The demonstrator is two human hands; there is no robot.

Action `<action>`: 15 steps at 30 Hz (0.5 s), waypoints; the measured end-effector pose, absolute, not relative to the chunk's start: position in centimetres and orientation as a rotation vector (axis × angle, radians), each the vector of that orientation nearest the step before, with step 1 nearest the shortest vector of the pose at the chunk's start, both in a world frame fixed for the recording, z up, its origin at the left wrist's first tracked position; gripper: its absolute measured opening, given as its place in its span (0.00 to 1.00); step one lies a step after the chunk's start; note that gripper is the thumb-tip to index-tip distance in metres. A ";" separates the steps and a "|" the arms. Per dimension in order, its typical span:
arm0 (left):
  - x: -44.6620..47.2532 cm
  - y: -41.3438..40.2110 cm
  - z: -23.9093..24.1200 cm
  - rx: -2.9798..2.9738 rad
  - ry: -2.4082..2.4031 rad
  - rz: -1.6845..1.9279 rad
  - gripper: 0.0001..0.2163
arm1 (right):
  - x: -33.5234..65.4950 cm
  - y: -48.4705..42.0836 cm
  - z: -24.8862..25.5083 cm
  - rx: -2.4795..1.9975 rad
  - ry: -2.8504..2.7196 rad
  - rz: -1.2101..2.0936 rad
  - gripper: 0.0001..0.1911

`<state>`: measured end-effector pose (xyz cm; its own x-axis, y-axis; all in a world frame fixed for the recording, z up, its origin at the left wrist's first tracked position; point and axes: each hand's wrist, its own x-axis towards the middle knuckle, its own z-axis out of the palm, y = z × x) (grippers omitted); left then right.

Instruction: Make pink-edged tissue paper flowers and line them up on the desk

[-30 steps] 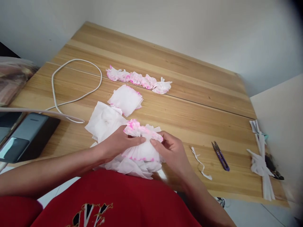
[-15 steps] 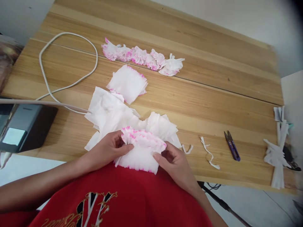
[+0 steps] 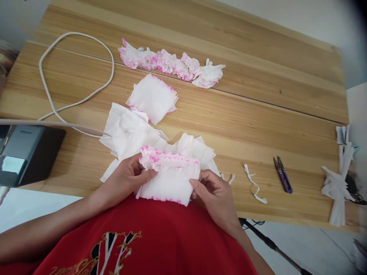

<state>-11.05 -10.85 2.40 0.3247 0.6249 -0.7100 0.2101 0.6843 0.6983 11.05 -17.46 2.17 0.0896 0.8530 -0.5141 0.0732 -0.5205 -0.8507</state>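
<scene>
both hands [image 3: 126,181] pinch tissue stack [image 3: 168,181]

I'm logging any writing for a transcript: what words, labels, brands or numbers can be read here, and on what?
No text reads clearly.
The red shirt print: black, white and gold shapes, partly cut off, unreadable.
The grey device: glare on its screen, no legible label.
The tissue stack and snips: no text.
</scene>
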 end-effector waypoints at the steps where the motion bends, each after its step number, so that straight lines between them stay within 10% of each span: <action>1: -11.1 -10.9 2.4 0.812 1.242 0.323 0.12 | 11.1 -17.5 2.2 -1.698 -0.927 1.505 0.11; 15: -11.1 -11.3 1.9 0.763 1.160 0.419 0.09 | 10.9 -17.7 2.2 -1.797 -1.240 1.333 0.11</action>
